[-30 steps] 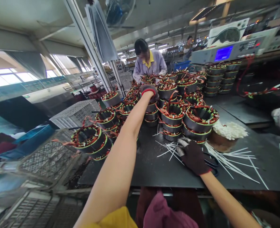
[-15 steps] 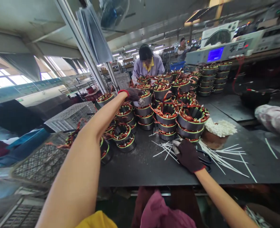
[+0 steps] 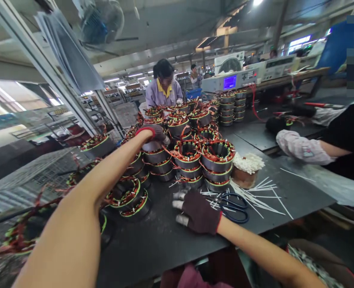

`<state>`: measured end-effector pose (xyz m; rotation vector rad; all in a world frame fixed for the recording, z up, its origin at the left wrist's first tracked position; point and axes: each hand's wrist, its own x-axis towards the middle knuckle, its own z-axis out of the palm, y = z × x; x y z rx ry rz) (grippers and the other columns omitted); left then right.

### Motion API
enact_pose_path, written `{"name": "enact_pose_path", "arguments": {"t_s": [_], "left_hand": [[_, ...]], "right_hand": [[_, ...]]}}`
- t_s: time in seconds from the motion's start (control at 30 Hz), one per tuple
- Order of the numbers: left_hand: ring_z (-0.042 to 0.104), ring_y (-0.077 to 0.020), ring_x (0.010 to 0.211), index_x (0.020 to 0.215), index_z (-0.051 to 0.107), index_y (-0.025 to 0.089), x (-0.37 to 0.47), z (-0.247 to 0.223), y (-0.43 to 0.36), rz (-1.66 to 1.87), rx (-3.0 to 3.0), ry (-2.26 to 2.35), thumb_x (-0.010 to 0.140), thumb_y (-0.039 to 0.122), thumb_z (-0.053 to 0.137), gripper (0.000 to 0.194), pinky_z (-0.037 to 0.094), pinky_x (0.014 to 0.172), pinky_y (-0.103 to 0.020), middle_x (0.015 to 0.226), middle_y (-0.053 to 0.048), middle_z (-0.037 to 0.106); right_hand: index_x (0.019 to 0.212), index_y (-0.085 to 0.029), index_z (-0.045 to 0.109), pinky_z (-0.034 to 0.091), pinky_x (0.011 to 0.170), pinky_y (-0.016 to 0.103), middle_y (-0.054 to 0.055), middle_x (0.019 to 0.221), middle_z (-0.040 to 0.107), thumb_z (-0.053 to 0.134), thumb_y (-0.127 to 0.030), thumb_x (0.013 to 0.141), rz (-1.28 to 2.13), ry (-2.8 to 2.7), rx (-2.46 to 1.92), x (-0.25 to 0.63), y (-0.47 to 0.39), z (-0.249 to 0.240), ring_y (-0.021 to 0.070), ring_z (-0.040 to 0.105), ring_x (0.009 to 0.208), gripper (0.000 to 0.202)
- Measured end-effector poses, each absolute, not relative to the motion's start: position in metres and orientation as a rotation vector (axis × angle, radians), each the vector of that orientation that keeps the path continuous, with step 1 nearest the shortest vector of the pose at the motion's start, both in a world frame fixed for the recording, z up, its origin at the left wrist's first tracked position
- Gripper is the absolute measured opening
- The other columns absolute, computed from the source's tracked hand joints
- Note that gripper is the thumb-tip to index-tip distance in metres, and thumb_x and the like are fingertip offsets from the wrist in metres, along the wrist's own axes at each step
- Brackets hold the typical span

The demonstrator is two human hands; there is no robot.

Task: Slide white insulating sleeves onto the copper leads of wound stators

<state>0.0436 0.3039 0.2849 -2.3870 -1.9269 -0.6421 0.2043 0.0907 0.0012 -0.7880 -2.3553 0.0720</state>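
My left hand (image 3: 157,134), in a dark glove with grey fingertips, reaches over a stack of wound motor stators and grips the top stator (image 3: 151,146) by its rim. Part of its fingers is hidden behind the wrist and copper leads. Low over the black table (image 3: 171,248), my right hand (image 3: 196,212) holds nothing, its gloved fingers spread and pointing left. Just right of it lie dark-handled scissors (image 3: 235,209) and loose white strips (image 3: 262,198). Closer to the left arm is a short stack of stators (image 3: 135,206).
More stators (image 3: 219,156) stand in stacks ahead. A brown tub (image 3: 244,178) of short white pieces stands to their right. A co-worker (image 3: 164,90) leans behind the stacks; another person's sleeved arm (image 3: 303,146) rests at right. Grey crates (image 3: 29,180) are at left.
My view has swung to the right. The right hand has moved left off the scissors and white strips, and its fingers are spread. The left hand stays at the same stator stack.
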Motion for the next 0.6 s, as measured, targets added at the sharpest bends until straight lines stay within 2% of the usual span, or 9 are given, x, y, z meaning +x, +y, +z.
{"name": "enact_pose_path", "arguments": {"t_s": [0.1,0.2,0.23,0.3,0.4,0.5,0.6], "left_hand": [[0.073,-0.0364,0.094,0.061,0.065,0.017,0.040,0.273,0.294,-0.367,-2.333,-2.027,0.065,0.043,0.094,0.038,0.055,0.094,-0.046,0.064,-0.006,0.065],[0.074,-0.0444,0.105,0.064,0.062,0.018,0.033,0.268,0.277,-0.348,-2.246,-2.051,0.064,0.046,0.093,0.042,0.055,0.096,-0.051,0.082,-0.014,0.074],[0.073,-0.0466,0.108,0.064,0.060,0.019,0.030,0.267,0.270,-0.488,-2.223,-2.091,0.062,0.047,0.094,0.044,0.055,0.098,-0.053,0.085,-0.016,0.075],[0.072,-0.0469,0.114,0.065,0.060,0.020,0.023,0.263,0.254,-1.000,-2.166,-2.176,0.060,0.048,0.094,0.044,0.056,0.100,-0.052,0.087,-0.015,0.076],[0.075,-0.0366,0.110,0.084,0.069,0.020,0.009,0.250,0.220,-1.822,-2.034,-2.130,0.069,0.056,0.084,0.042,0.061,0.093,-0.042,0.096,-0.011,0.079],[0.078,-0.0284,0.096,0.104,0.073,0.020,-0.008,0.224,0.170,-2.295,-2.053,-2.025,0.072,0.063,0.073,0.053,0.066,0.080,-0.038,0.106,-0.009,0.081],[0.077,-0.0271,0.084,0.099,0.077,0.023,-0.023,0.187,0.114,-2.649,-2.221,-2.042,0.064,0.058,0.080,0.049,0.067,0.075,-0.039,0.100,-0.007,0.082]], "right_hand": [[0.144,-0.023,0.073,0.048,0.117,0.058,0.016,0.154,0.071,0.064,-0.053,0.107,0.188,-2.499,-0.741,0.188,0.097,-0.014,0.0361,0.068,0.136,0.048],[0.137,-0.024,0.077,0.050,0.116,0.052,0.014,0.148,0.075,0.065,-0.047,0.107,0.255,-2.485,-0.801,0.182,0.110,-0.031,0.0320,0.070,0.132,0.039],[0.134,-0.024,0.078,0.050,0.116,0.050,0.013,0.146,0.076,0.066,-0.043,0.107,0.261,-2.454,-0.836,0.182,0.114,-0.035,0.0307,0.070,0.132,0.036],[0.127,-0.022,0.080,0.050,0.114,0.048,0.013,0.139,0.078,0.065,-0.036,0.106,0.251,-2.394,-0.923,0.183,0.122,-0.039,0.0289,0.071,0.127,0.029],[0.119,-0.020,0.082,0.052,0.111,0.047,0.014,0.128,0.081,0.064,-0.026,0.105,0.223,-2.333,-1.048,0.186,0.128,-0.044,0.0277,0.073,0.119,0.024],[0.122,-0.021,0.081,0.054,0.113,0.048,0.014,0.130,0.080,0.063,-0.023,0.104,0.256,-2.259,-1.034,0.192,0.130,-0.050,0.0282,0.073,0.122,0.026],[0.131,-0.022,0.078,0.056,0.115,0.050,0.013,0.136,0.079,0.065,-0.029,0.106,0.359,-2.137,-0.969,0.198,0.134,-0.057,0.0284,0.073,0.130,0.030]]}}
